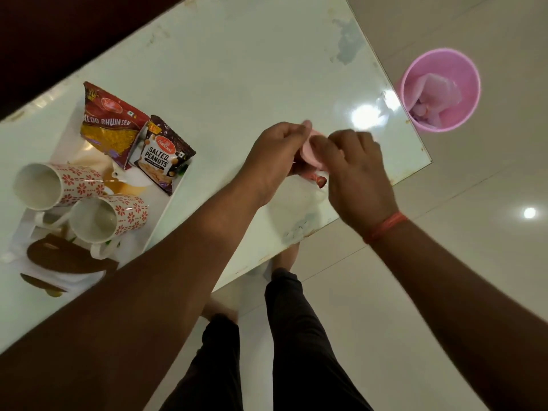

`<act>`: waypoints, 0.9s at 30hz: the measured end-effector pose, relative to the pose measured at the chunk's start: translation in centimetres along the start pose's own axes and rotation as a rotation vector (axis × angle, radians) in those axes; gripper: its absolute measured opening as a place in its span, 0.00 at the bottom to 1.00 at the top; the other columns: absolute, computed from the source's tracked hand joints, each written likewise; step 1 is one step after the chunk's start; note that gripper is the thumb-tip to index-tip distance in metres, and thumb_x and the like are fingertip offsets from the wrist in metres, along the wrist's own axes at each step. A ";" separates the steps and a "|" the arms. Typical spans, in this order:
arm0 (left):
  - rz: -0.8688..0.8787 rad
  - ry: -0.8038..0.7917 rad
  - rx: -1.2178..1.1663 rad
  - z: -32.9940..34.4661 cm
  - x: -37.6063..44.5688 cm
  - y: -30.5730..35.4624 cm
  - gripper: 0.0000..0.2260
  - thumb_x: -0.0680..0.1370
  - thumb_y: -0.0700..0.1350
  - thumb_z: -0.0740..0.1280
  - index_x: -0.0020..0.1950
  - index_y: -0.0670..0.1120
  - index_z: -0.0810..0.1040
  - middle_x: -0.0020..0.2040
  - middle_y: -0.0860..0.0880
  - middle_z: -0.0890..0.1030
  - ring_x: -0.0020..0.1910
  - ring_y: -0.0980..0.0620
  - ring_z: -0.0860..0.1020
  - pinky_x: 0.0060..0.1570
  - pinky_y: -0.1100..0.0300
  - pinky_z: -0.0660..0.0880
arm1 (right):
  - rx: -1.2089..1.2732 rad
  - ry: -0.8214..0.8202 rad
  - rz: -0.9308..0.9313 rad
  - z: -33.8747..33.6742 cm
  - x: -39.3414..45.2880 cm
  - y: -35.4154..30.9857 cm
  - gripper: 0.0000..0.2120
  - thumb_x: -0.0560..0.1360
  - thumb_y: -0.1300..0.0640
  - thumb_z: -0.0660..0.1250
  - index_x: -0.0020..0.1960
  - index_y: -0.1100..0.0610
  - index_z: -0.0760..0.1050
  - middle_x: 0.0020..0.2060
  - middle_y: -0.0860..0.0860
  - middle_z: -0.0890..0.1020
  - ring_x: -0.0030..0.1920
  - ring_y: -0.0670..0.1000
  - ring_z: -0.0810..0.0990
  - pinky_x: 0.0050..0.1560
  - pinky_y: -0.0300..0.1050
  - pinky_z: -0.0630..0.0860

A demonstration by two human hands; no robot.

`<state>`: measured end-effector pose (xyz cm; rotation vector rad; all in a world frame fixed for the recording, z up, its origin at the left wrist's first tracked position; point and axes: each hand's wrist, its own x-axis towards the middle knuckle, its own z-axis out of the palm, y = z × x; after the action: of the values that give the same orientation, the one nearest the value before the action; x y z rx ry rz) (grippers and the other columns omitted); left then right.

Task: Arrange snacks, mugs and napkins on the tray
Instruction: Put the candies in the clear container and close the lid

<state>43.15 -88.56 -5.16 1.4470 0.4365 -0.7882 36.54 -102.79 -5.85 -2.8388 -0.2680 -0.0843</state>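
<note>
A white tray (166,203) lies at the table's left. On it rest a red Aloo Bhujia Sev packet (111,123), a brown Salted Peanuts packet (161,155) and two white mugs with red flowers, one (56,185) beside the other (109,218). Over the table's right part, my left hand (274,157) and my right hand (355,176) both grip a small pink napkin pack (312,149) with a red wrapper end showing below. Fingers hide most of it.
The white glass-topped table (237,69) runs diagonally; its right edge lies just past my hands. A pink bin (441,90) with plastic inside stands on the tiled floor at right. My legs (281,336) stand below the table edge. The tray's near end carries brown printed shapes (65,256).
</note>
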 end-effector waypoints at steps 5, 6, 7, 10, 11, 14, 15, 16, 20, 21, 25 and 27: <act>0.064 0.047 0.410 0.0 0.2 -1.1 0.10 0.80 0.44 0.64 0.59 0.47 0.80 0.54 0.49 0.82 0.54 0.48 0.80 0.53 0.49 0.81 | 0.192 -0.167 0.223 0.1 -3.3 0.2 0.33 0.73 0.44 0.70 0.72 0.59 0.67 0.70 0.61 0.69 0.69 0.61 0.67 0.67 0.56 0.69; 0.105 0.070 0.471 -0.1 0.3 -1.3 0.10 0.80 0.44 0.64 0.60 0.47 0.80 0.55 0.50 0.82 0.54 0.50 0.80 0.53 0.53 0.80 | 0.249 -0.164 0.276 0.2 -3.6 0.5 0.36 0.71 0.42 0.70 0.72 0.59 0.66 0.70 0.60 0.68 0.68 0.60 0.67 0.66 0.56 0.71; 0.152 0.102 0.539 0.0 0.5 -1.5 0.10 0.80 0.45 0.64 0.60 0.48 0.81 0.55 0.50 0.82 0.53 0.52 0.79 0.50 0.61 0.78 | 0.285 -0.160 0.315 0.3 -3.8 0.8 0.38 0.70 0.42 0.72 0.72 0.59 0.65 0.69 0.59 0.69 0.67 0.59 0.69 0.64 0.56 0.73; 0.298 0.159 0.761 0.7 1.3 -2.3 0.11 0.80 0.46 0.65 0.60 0.47 0.81 0.56 0.49 0.82 0.50 0.55 0.77 0.42 0.74 0.68 | 0.254 -0.177 0.378 1.2 -4.3 1.0 0.45 0.66 0.43 0.77 0.74 0.61 0.63 0.66 0.58 0.71 0.63 0.58 0.71 0.62 0.53 0.75; 0.339 0.170 0.821 1.0 1.5 -2.5 0.11 0.81 0.45 0.64 0.61 0.46 0.81 0.56 0.49 0.81 0.50 0.54 0.77 0.43 0.73 0.68 | 0.218 -0.180 0.388 1.6 -4.3 1.0 0.47 0.65 0.43 0.78 0.74 0.61 0.63 0.66 0.59 0.71 0.63 0.58 0.71 0.61 0.53 0.75; 0.425 0.226 0.937 1.3 2.2 -2.9 0.11 0.81 0.45 0.64 0.62 0.45 0.80 0.56 0.46 0.80 0.54 0.49 0.78 0.52 0.60 0.75 | 0.127 -0.164 0.398 3.0 -3.9 1.0 0.49 0.62 0.41 0.80 0.74 0.62 0.63 0.64 0.60 0.72 0.61 0.60 0.71 0.61 0.55 0.75; 0.441 0.243 0.967 1.3 2.5 -3.0 0.12 0.81 0.45 0.64 0.62 0.45 0.80 0.56 0.46 0.80 0.55 0.48 0.77 0.54 0.56 0.77 | 0.110 -0.159 0.401 3.4 -3.7 1.0 0.49 0.62 0.41 0.80 0.73 0.62 0.63 0.64 0.60 0.72 0.61 0.61 0.71 0.61 0.55 0.75; 0.451 0.257 0.991 1.3 2.7 -3.1 0.12 0.81 0.45 0.64 0.63 0.45 0.80 0.56 0.46 0.81 0.55 0.48 0.77 0.54 0.54 0.77 | 0.096 -0.156 0.404 3.8 -3.5 1.1 0.49 0.62 0.40 0.79 0.73 0.62 0.63 0.64 0.60 0.73 0.62 0.61 0.71 0.61 0.55 0.75; 0.445 0.280 1.021 1.2 3.5 -3.4 0.12 0.81 0.46 0.64 0.63 0.46 0.80 0.57 0.46 0.78 0.54 0.48 0.78 0.53 0.53 0.78 | 0.038 -0.139 0.404 5.0 -3.0 1.2 0.49 0.61 0.40 0.79 0.73 0.61 0.64 0.63 0.59 0.73 0.62 0.60 0.69 0.60 0.53 0.74; 0.435 0.281 1.014 1.3 3.7 -3.4 0.12 0.81 0.47 0.64 0.62 0.47 0.80 0.57 0.46 0.78 0.53 0.48 0.78 0.52 0.54 0.78 | 0.036 -0.135 0.405 5.1 -3.0 1.2 0.49 0.61 0.41 0.80 0.73 0.61 0.64 0.63 0.59 0.73 0.62 0.60 0.69 0.60 0.52 0.75; 0.381 0.283 0.964 1.5 4.1 -3.5 0.10 0.80 0.46 0.65 0.59 0.46 0.80 0.57 0.47 0.79 0.52 0.48 0.79 0.50 0.59 0.75 | 0.075 -0.130 0.410 5.2 -2.9 1.7 0.48 0.61 0.44 0.81 0.73 0.60 0.64 0.63 0.58 0.72 0.63 0.59 0.67 0.58 0.51 0.76; 0.355 0.284 0.944 1.6 4.1 -3.7 0.09 0.80 0.45 0.65 0.57 0.46 0.80 0.56 0.46 0.79 0.51 0.49 0.78 0.49 0.59 0.74 | 0.095 -0.150 0.398 5.0 -2.8 2.1 0.46 0.62 0.46 0.81 0.72 0.59 0.64 0.65 0.58 0.71 0.65 0.60 0.67 0.58 0.53 0.77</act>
<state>43.01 -90.74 -10.49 2.4502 -0.0231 -0.5008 34.29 -103.77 -11.49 -2.7473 0.2576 0.2183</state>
